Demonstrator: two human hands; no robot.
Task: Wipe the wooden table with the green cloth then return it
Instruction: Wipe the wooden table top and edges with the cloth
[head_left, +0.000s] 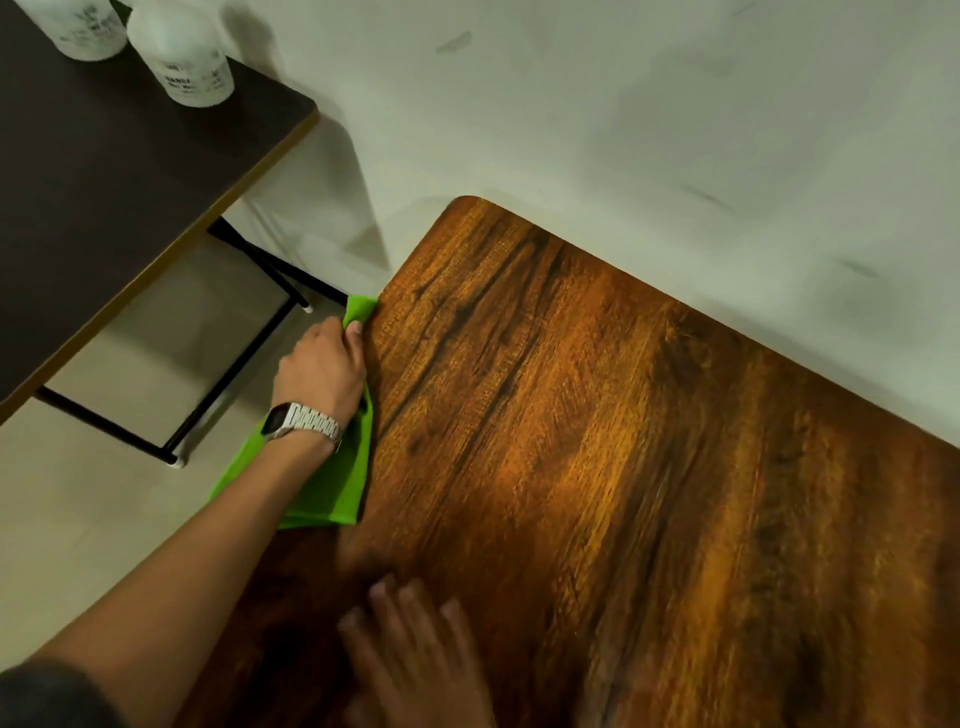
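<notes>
The wooden table (623, 441) fills the right and lower part of the view, its top brown with dark grain. My left hand (324, 371), a metal watch on its wrist, grips the green cloth (332, 478) against the table's left edge. The cloth hangs down past the edge below my wrist, and a small corner sticks out beyond my fingertips. My right hand (415, 649) rests flat on the table top near the bottom of the view, fingers spread and a little blurred.
A dark side table (104, 208) on a black metal frame (218, 374) stands to the left, with two white bottles (182, 52) on it. A pale wall (623, 130) runs behind both tables. Light floor shows between them.
</notes>
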